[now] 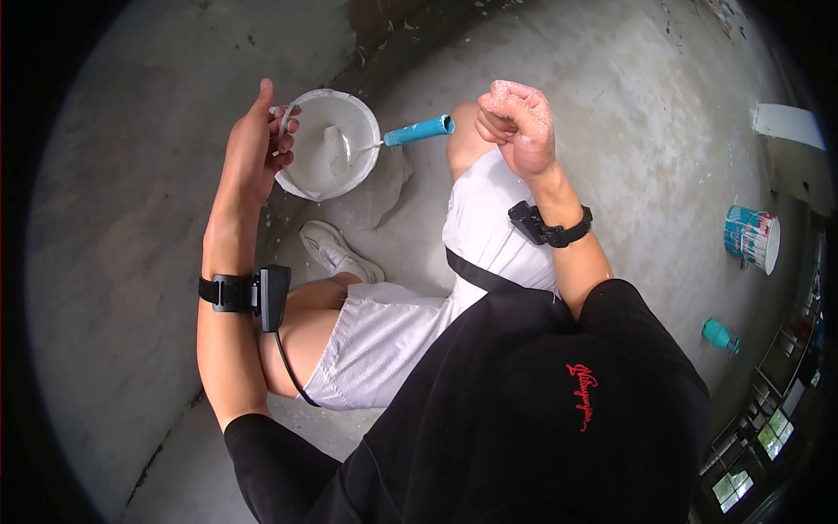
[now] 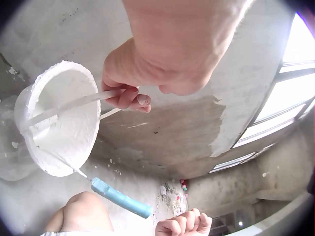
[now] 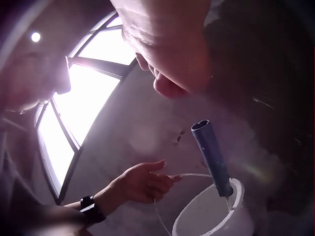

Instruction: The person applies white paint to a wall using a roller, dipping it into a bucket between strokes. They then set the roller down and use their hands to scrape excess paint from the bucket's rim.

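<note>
A white bucket [image 1: 351, 109] of pale paint stands on the floor in front of the person. My left hand [image 1: 259, 144] has its fingers curled round the bucket's bail handle [image 2: 69, 104], thumb sticking up in the head view. A paint roller leans in the bucket, its blue grip [image 1: 419, 131] jutting out over the rim and its paint-coated head [image 1: 333, 150] inside. My right hand [image 1: 519, 127] is raised above the knee in a fist, speckled with white, apart from the roller grip. Nothing shows in its fingers.
Clear plastic [image 1: 384, 188] lies round the bucket's base. A shoe [image 1: 339, 251] is planted close to it. Farther right stand a blue-and-white bucket [image 1: 751, 237] and a teal bottle [image 1: 720, 334]. Large windows [image 3: 93, 93] line one wall.
</note>
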Demonstrator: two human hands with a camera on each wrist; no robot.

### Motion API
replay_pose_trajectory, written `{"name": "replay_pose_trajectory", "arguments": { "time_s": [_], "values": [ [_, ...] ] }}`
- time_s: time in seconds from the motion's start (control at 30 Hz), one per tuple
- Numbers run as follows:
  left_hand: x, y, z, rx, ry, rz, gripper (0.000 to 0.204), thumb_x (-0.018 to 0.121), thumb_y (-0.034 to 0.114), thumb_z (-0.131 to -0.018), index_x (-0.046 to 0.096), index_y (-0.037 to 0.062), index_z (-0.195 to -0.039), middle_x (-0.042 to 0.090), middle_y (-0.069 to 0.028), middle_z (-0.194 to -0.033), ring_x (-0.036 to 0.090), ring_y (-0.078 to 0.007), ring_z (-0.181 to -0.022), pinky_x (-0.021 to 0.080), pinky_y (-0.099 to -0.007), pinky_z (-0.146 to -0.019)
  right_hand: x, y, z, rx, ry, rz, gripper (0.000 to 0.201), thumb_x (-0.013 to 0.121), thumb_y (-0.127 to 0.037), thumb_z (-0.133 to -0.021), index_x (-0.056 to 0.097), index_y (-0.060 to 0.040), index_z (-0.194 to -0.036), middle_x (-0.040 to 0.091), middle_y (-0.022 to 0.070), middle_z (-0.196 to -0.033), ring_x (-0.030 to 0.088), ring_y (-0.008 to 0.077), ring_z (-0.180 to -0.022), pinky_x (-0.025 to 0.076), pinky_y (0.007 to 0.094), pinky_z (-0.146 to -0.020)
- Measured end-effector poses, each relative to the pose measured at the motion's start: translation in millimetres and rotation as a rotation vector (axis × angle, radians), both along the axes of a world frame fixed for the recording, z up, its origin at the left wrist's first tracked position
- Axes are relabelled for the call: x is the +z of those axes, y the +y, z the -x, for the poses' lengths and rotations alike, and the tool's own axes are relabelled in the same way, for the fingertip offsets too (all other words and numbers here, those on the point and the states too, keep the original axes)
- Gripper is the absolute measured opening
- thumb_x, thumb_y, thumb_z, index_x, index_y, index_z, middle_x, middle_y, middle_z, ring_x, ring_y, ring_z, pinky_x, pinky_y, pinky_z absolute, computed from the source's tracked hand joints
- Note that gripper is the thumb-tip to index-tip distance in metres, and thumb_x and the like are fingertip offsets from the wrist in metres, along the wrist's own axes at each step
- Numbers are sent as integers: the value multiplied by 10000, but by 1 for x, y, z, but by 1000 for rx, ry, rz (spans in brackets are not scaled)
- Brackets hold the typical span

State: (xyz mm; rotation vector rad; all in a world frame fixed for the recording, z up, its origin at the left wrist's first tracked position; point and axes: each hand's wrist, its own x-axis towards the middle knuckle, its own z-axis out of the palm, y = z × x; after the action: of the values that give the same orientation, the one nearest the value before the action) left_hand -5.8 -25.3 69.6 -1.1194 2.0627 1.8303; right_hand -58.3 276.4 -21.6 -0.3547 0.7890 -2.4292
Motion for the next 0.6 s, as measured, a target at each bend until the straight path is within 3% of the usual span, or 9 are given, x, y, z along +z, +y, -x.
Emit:
{"name": "replay_pose_trajectory", "arguments": {
  "time_s": [0.07, 0.1, 0.17, 0.2, 0.33, 0.4, 0.53, 0.6],
  "values": [
    [0, 0, -1, 2, -6, 0, 502, 464, 525, -1001, 635, 68, -883, 512, 55, -666, 394, -60, -567, 329, -244, -548, -3, -7, -2, -477, 715, -812, 237, 657, -128, -828, 488, -61, -676, 410, 11, -538, 359, 133, -442, 297, 280, -443],
    [2, 2, 0, 0, 1, 6, 501, 465, 523, -1002, 635, 68, -881, 513, 54, -667, 394, -60, -566, 329, -244, -547, -2, -10, -3, -475, 713, -811, 237, 657, -128, -828, 488, -61, -676, 410, 11, -538, 359, 133, -442, 297, 280, -443],
    [3, 2, -1, 0, 5, 12, 499, 465, 521, -1002, 635, 68, -878, 514, 53, -667, 393, -61, -565, 329, -245, -547, 5, -15, -6, -675, 971, -1165, 220, 720, -139, -780, 538, -48, -697, 500, 39, -583, 460, 174, -468, 377, 293, -461],
    [2, 2, 0, 2, 7, -3, 509, 478, 533, -993, 645, 56, -925, 512, 62, -666, 395, -52, -562, 326, -236, -543, 5, -17, -6, -677, 1007, -1217, 154, 703, -125, -763, 567, -53, -755, 556, 49, -675, 534, 209, -551, 434, 316, -504],
    [0, 0, 0, 10, 3, -5, 524, 495, 541, -984, 655, 42, -973, 512, 69, -664, 397, -45, -558, 324, -226, -538, 3, -23, -3, -819, 1174, -1121, 164, 685, -95, -722, 599, -56, -856, 597, 59, -793, 604, 234, -684, 483, 331, -558],
    [-2, -1, 2, 17, -4, -2, 524, 495, 540, -984, 656, 41, -975, 515, 69, -667, 397, -45, -559, 325, -225, -537, 6, -22, -7, -756, 1204, -1120, 230, 602, 1, -724, 619, -25, -952, 641, 101, -901, 653, 265, -837, 542, 341, -733],
    [-2, 0, 2, 16, 6, 3, 501, 477, 526, -994, 641, 62, -899, 521, 53, -668, 392, -60, -554, 332, -241, -536, -8, -23, -2, -822, 1248, -1031, 253, 510, 56, -740, 614, -8, -961, 649, 130, -894, 658, 252, -784, 544, 325, -709],
    [-1, 0, 2, 11, 7, -2, 502, 475, 525, -995, 643, 61, -904, 522, 54, -669, 393, -60, -555, 332, -240, -536, -13, -27, 1, -892, 1112, -840, 286, 508, 95, -717, 630, -44, -935, 643, 81, -767, 633, 230, -631, 512, 316, -568]
  ]
}}
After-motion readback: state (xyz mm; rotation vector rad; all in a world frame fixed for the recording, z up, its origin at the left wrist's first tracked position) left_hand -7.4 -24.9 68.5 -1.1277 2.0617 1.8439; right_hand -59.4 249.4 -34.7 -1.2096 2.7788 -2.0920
